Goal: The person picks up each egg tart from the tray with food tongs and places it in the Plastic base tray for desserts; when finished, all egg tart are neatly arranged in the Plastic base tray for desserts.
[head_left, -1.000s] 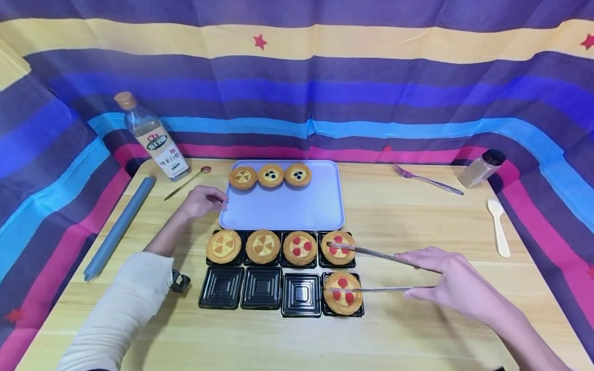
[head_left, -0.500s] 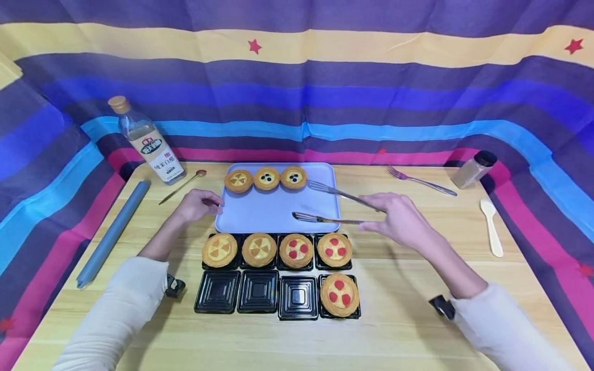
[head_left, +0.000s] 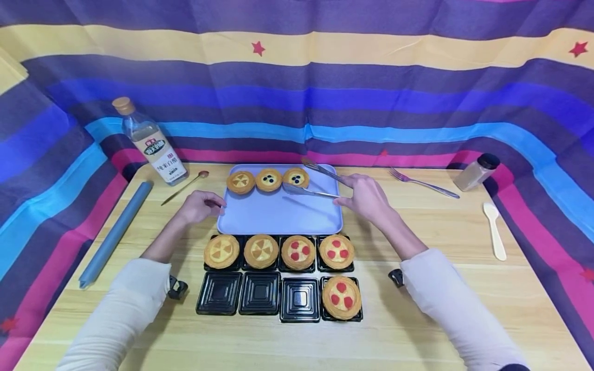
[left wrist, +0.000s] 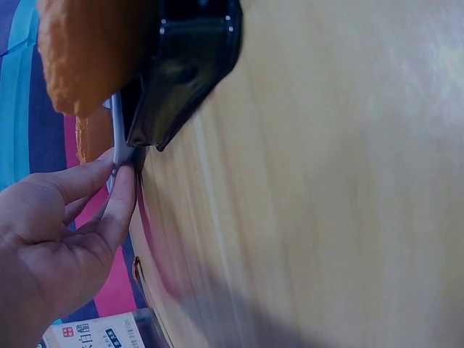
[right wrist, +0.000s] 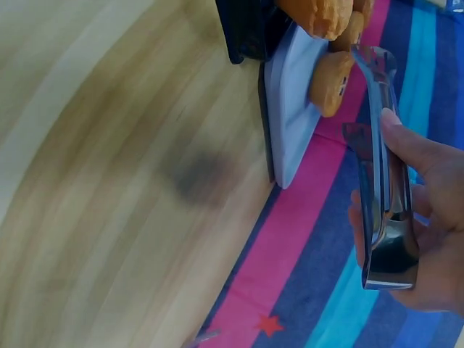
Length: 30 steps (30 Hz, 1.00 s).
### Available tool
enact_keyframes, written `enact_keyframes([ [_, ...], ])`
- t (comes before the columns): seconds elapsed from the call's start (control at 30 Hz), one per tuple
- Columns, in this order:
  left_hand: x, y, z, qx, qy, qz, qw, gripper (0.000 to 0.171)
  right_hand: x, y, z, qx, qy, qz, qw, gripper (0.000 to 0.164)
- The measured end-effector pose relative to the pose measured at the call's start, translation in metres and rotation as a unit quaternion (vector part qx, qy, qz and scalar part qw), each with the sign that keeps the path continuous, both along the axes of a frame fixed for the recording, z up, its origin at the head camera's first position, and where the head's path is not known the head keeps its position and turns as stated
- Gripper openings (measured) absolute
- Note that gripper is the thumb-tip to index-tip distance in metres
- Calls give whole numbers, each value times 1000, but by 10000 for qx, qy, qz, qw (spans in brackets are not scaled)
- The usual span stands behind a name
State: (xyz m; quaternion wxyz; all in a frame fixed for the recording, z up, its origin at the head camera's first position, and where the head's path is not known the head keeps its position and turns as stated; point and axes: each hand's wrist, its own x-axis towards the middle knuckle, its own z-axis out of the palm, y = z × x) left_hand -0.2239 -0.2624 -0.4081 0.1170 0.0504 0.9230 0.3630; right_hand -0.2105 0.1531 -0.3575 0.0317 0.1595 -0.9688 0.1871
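Note:
My right hand [head_left: 366, 196] holds metal tongs [head_left: 325, 171], their arms spread. The tips stand at the far and near sides of a blueberry tart [head_left: 296, 178], the rightmost of three on the lilac tray [head_left: 278, 219]; whether they touch it I cannot tell. In the right wrist view the tongs [right wrist: 390, 174] sit between thumb and fingers, above the tray [right wrist: 296, 94]. My left hand [head_left: 200, 206] is at the tray's left edge. The left wrist view shows that hand [left wrist: 69, 225] pinching the rim between thumb and finger.
Nearer stand black square trays, some holding tarts with red pieces [head_left: 297, 253] or fan-shaped wedges [head_left: 221, 252]; three show bare stepped bottoms [head_left: 219, 292]. A vinegar bottle [head_left: 160, 154], thin spoon [head_left: 185, 188] and grey-blue roll [head_left: 116, 234] lie left; a fork [head_left: 424, 184], shaker [head_left: 477, 171] and pale spoon [head_left: 496, 231] right.
My right hand has moved the tongs from around the tart at the front right, away and leftward, to the blueberry tart on the lilac tray. The left hand has stayed at the tray's edge.

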Motion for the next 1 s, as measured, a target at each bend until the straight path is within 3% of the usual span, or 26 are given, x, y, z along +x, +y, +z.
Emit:
enact_keyframes([
  [0.4, 2, 1, 1, -5, -7, 39, 10000, 20, -11, -10, -8, 19, -297, -119, 9995, 61],
  [1.0, 3, 3, 3, 18, 1, 81, 10000, 20, -6, -9, -3, -150, -348, -238, 9990, 59],
])
